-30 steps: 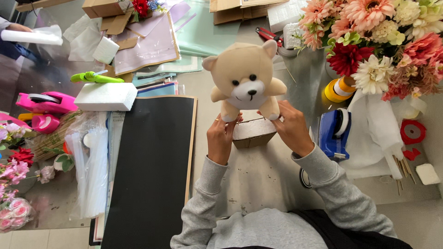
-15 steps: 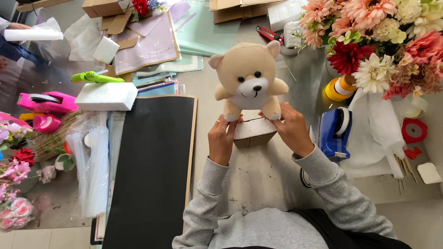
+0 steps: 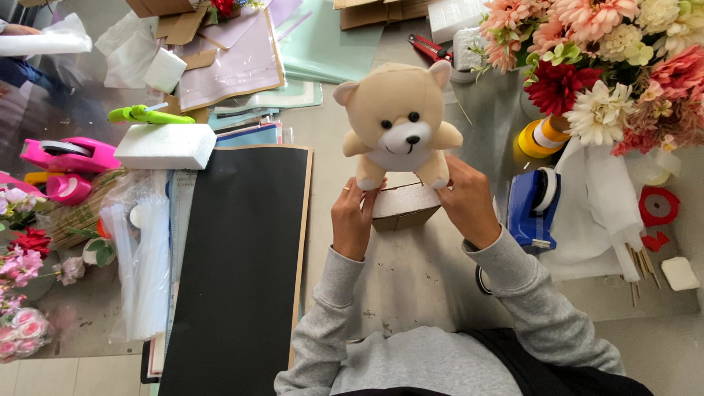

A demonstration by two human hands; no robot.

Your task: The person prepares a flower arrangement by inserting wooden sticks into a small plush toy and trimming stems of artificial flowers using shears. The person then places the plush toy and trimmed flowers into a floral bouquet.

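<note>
- Head view, frame centre: left hand (image 3: 353, 220) and right hand (image 3: 465, 201) pinch the small cardboard box (image 3: 402, 205) and the legs of the beige teddy bear (image 3: 400, 125) standing on it
- Risk: the bear looks top-heavy; a loosened pinch may tip it toward the blue tape dispenser (image 3: 537, 207), right of centre on the desk (image 3: 411, 279)

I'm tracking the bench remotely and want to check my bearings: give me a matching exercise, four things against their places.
Things:
1. teddy bear
2. blue tape dispenser
3. black sheet
4. white foam block

Places:
A. beside the right hand
B. beyond the black sheet's far edge
C. atop the small cardboard box
D. flat, beside the left hand

Pairs: 1-C, 2-A, 3-D, 4-B
</note>
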